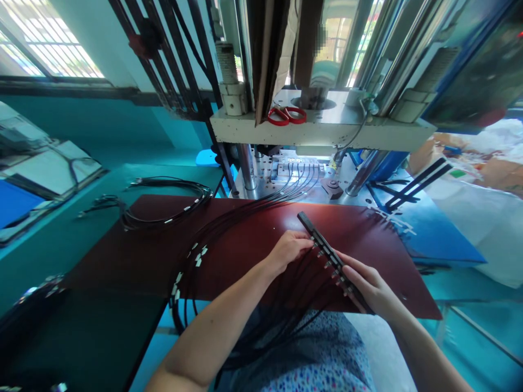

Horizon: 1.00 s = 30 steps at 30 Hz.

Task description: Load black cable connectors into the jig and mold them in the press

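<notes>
Left hand: the left hand [291,249], at the center of the frame, has thumb and fingers pinched together on a connector [314,243] along the bar's upper part; the exact grip is too small to tell.
Right hand: the right hand [370,280], right of center, is clamped around the lower part of the bar.
Bar: the black bar [328,252] slants from center to lower right, held above the table [388,261], with a row of small metal connectors on its lower-left edge.
Cables: black cables [281,324] run down from the bar over the person's lap [314,359] at bottom center.
Table, left: a coil of cables [163,221] with white tags lies at its left; more tagged cables [245,207] curve from the press toward the lower left.
Press: the press [249,130] fills the upper center, red-handled scissors [288,115] on its plate and a metal fixture [281,171] below, cables leading out.
Right edge: a white bag [469,218] stands beyond a blue panel [445,239].
</notes>
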Each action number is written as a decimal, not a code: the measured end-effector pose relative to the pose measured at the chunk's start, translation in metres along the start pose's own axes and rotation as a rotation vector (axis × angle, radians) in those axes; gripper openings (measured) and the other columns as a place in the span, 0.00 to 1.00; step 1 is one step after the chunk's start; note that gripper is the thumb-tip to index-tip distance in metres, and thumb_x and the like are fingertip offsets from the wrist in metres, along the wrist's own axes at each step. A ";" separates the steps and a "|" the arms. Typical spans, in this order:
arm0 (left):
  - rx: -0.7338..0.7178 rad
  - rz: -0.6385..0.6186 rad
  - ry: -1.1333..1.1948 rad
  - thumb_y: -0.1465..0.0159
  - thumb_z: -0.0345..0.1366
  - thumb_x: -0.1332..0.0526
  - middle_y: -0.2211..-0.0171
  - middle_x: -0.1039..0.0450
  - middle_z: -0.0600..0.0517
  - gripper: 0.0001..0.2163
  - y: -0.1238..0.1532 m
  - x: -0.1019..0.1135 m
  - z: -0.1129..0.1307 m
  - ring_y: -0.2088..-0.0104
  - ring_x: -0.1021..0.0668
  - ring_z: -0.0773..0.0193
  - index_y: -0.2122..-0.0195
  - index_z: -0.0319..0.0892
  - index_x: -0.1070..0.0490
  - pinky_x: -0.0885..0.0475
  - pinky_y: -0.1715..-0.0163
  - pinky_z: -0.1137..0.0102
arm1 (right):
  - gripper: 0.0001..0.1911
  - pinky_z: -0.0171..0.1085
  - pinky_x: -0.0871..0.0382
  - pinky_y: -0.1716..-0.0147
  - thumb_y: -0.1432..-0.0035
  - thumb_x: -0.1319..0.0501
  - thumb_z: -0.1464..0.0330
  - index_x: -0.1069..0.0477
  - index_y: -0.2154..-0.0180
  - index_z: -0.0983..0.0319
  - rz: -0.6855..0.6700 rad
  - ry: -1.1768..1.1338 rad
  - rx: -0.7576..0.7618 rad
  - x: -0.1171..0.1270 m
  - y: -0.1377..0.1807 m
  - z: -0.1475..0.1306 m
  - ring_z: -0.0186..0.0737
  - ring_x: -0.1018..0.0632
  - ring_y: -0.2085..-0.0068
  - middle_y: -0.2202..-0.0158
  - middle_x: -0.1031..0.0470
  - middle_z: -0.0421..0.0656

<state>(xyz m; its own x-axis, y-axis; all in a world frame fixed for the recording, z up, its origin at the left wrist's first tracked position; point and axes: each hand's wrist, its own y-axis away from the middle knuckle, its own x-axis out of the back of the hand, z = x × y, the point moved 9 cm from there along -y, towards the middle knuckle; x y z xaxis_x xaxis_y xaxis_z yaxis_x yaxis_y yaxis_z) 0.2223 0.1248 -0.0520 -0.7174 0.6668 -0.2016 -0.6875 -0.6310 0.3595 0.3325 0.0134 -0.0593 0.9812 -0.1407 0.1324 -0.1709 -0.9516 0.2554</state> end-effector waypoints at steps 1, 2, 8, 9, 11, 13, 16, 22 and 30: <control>0.001 -0.002 0.010 0.52 0.38 0.40 0.90 0.49 0.61 0.09 -0.001 0.000 -0.001 0.88 0.48 0.77 0.83 0.39 0.35 0.58 0.86 0.75 | 0.28 0.34 0.27 0.74 0.42 0.43 0.54 0.36 0.43 0.58 -0.018 0.016 0.011 -0.002 -0.001 -0.001 0.39 0.25 0.68 0.59 0.24 0.44; 0.005 -0.001 0.021 0.52 0.38 0.40 0.90 0.49 0.61 0.09 -0.002 -0.001 -0.002 0.88 0.48 0.77 0.83 0.39 0.36 0.57 0.86 0.75 | 0.28 0.35 0.27 0.74 0.42 0.44 0.54 0.37 0.43 0.58 -0.036 0.029 0.020 -0.004 -0.001 -0.001 0.40 0.25 0.67 0.58 0.24 0.44; -0.146 -0.021 -0.364 0.45 0.40 0.44 0.88 0.46 0.58 0.13 -0.017 0.001 0.008 0.85 0.43 0.73 0.84 0.40 0.39 0.50 0.83 0.75 | 0.30 0.32 0.31 0.81 0.42 0.44 0.53 0.39 0.42 0.60 -0.013 0.046 0.003 -0.004 -0.004 0.002 0.35 0.27 0.76 0.68 0.24 0.42; -0.210 -0.008 -0.533 0.44 0.41 0.44 0.86 0.43 0.57 0.15 -0.019 0.003 0.017 0.84 0.40 0.71 0.84 0.40 0.38 0.48 0.82 0.74 | 0.31 0.31 0.35 0.86 0.43 0.43 0.53 0.42 0.42 0.61 -0.011 0.049 -0.014 -0.005 -0.005 0.004 0.33 0.29 0.80 0.72 0.26 0.41; -0.325 0.099 -0.844 0.42 0.43 0.44 0.82 0.35 0.54 0.14 -0.021 0.014 0.038 0.79 0.33 0.67 0.80 0.40 0.33 0.42 0.77 0.73 | 0.33 0.30 0.44 0.91 0.45 0.42 0.53 0.45 0.43 0.61 -0.023 0.097 -0.042 -0.007 -0.007 0.006 0.30 0.36 0.86 0.76 0.29 0.37; -0.428 0.295 -1.044 0.40 0.41 0.44 0.75 0.29 0.51 0.10 -0.018 0.032 0.064 0.72 0.29 0.63 0.70 0.41 0.28 0.38 0.71 0.71 | 0.25 0.31 0.46 0.90 0.43 0.45 0.55 0.44 0.48 0.61 -0.012 0.262 -0.021 -0.007 -0.009 0.002 0.31 0.36 0.87 0.77 0.29 0.36; -0.524 0.588 -1.257 0.38 0.37 0.47 0.61 0.28 0.46 0.12 -0.013 0.059 0.094 0.58 0.28 0.57 0.57 0.41 0.30 0.36 0.60 0.66 | 0.12 0.34 0.42 0.83 0.38 0.51 0.60 0.39 0.58 0.61 0.049 0.775 0.111 -0.008 -0.008 -0.015 0.40 0.26 0.80 0.78 0.28 0.40; -0.411 0.812 -1.519 0.40 0.48 0.44 0.57 0.32 0.42 0.21 -0.034 0.083 0.084 0.54 0.32 0.49 0.51 0.38 0.34 0.37 0.57 0.57 | 0.11 0.37 0.44 0.79 0.39 0.49 0.65 0.32 0.63 0.64 -0.079 1.434 0.200 -0.015 -0.022 -0.038 0.49 0.23 0.75 0.77 0.25 0.47; -0.496 0.749 -1.545 0.40 0.47 0.44 0.56 0.32 0.42 0.26 -0.051 0.071 0.067 0.56 0.32 0.50 0.45 0.35 0.38 0.38 0.56 0.56 | 0.11 0.36 0.38 0.82 0.45 0.45 0.63 0.28 0.70 0.61 0.184 0.252 0.386 0.036 -0.202 -0.149 0.37 0.32 0.82 0.82 0.32 0.40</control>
<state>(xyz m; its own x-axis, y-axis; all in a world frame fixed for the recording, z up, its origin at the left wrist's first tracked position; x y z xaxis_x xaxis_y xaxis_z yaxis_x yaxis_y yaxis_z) 0.2136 0.2305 -0.0238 -0.3158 -0.2444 0.9168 -0.4716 -0.7980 -0.3752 0.3887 0.2409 0.0368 0.8773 -0.2911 0.3817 -0.2468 -0.9555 -0.1615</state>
